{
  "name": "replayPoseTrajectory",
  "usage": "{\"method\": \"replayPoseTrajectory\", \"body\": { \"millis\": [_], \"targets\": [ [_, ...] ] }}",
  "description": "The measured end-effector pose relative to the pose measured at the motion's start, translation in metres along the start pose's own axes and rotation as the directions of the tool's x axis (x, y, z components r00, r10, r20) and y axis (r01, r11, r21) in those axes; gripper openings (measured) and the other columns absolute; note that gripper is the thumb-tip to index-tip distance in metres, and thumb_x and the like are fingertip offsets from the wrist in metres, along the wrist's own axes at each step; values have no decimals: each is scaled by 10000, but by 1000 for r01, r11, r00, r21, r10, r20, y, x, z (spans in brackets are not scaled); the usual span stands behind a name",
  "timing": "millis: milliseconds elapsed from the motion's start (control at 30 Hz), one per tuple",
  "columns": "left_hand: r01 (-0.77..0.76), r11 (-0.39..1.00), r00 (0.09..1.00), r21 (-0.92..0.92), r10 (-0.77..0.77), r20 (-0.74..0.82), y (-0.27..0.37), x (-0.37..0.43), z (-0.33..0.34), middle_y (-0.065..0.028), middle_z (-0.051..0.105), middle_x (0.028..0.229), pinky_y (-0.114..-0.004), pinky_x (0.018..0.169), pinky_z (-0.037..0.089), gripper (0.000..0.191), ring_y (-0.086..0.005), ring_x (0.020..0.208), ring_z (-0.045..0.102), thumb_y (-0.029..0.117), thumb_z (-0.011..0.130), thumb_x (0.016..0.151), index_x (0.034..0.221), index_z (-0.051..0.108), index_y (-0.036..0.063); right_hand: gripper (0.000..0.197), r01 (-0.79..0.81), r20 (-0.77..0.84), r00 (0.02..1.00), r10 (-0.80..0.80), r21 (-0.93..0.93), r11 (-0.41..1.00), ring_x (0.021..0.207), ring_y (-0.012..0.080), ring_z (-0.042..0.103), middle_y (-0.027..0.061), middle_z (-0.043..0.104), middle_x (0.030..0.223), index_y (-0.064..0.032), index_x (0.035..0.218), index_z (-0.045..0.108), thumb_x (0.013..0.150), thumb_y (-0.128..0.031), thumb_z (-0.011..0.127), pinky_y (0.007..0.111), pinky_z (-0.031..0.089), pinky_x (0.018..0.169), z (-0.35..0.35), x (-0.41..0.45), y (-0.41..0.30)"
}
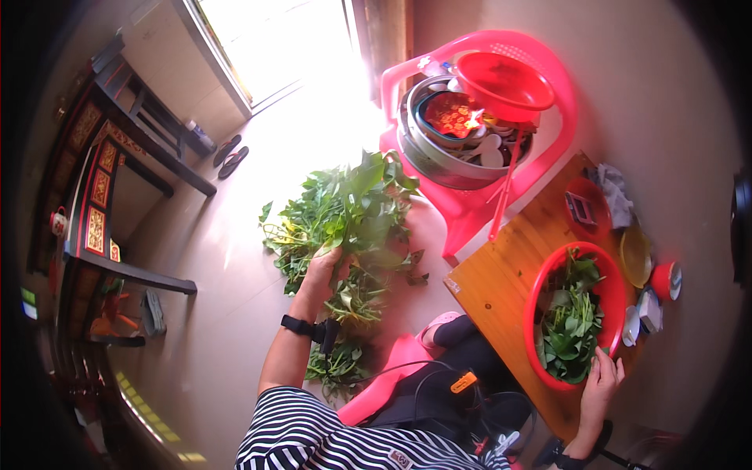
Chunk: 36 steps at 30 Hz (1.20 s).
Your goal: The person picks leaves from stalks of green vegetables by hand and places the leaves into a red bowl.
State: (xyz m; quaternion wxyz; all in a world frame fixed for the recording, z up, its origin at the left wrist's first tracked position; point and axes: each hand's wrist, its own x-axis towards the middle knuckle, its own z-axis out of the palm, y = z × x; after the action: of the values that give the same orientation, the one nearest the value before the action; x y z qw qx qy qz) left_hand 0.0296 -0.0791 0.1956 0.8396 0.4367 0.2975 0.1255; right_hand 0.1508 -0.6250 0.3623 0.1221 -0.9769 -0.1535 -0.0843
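Note:
My left hand (324,270) grips a bunch of leafy green stems (358,205) in front of me, its fingers partly hidden by leaves. More of the greens (346,355) lie lower down on the tiled floor, near my seat. To the right, a red plastic basin (531,317) stands on a wooden table and holds picked leaves and stems (570,329). My right hand (602,376) is at the basin's near right rim. A small green bit shows by its fingertips, but whether they pinch it is unclear.
A pink plastic chair (564,135) bears a metal basin of dishes (455,176) and a red bowl (505,88). Beyond the basin on the wooden table (499,276) are a phone (580,208), a cloth (614,194) and a yellow dish (635,258). Dark carved furniture (132,261) stands left.

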Motion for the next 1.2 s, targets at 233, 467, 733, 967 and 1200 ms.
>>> {"method": "replayPoseTrajectory", "body": {
  "millis": [233,467,733,967,1200],
  "targets": [
    [-8,997,982,77,-7,188,7,-8,51,-1,600,816,-201,495,363,192,-56,577,470,133,604,926,1113,576,96,219,69,-3,998,-69,42,997,995,288,598,123,667,1022,-15,1098,629,892,-7,554,443,341,1067,-22,9,-27],
    [71,996,929,-49,-48,367,-9,-8,74,-85,672,1055,-270,727,555,309,-137,843,655,66,589,930,1237,565,62,215,134,-11,991,-134,168,977,921,254,616,116,679,933,-30,1075,648,870,-31,583,430,395,1024,-34,24,-59],
    [31,985,899,171,-102,425,-3,-24,118,-18,625,1081,-246,851,481,276,-101,972,581,-49,570,883,1147,614,18,263,-186,204,978,34,797,574,890,101,586,67,648,934,13,1191,551,976,-140,552,259,490,769,-28,39,-82],
    [-584,509,766,632,86,637,23,-41,163,-53,556,914,-273,809,448,264,-186,894,564,-122,552,789,1009,615,9,210,234,-348,936,59,737,634,858,101,527,19,538,906,-21,1151,538,944,-52,557,249,463,784,-53,50,-121],
    [-804,176,595,569,224,772,22,-54,190,-99,562,812,-392,689,495,283,-317,798,582,-23,653,682,949,631,71,316,638,-146,769,-622,209,741,1110,263,485,72,562,1149,-75,1067,648,769,-156,715,410,335,946,-27,81,-155]
  ]
}}
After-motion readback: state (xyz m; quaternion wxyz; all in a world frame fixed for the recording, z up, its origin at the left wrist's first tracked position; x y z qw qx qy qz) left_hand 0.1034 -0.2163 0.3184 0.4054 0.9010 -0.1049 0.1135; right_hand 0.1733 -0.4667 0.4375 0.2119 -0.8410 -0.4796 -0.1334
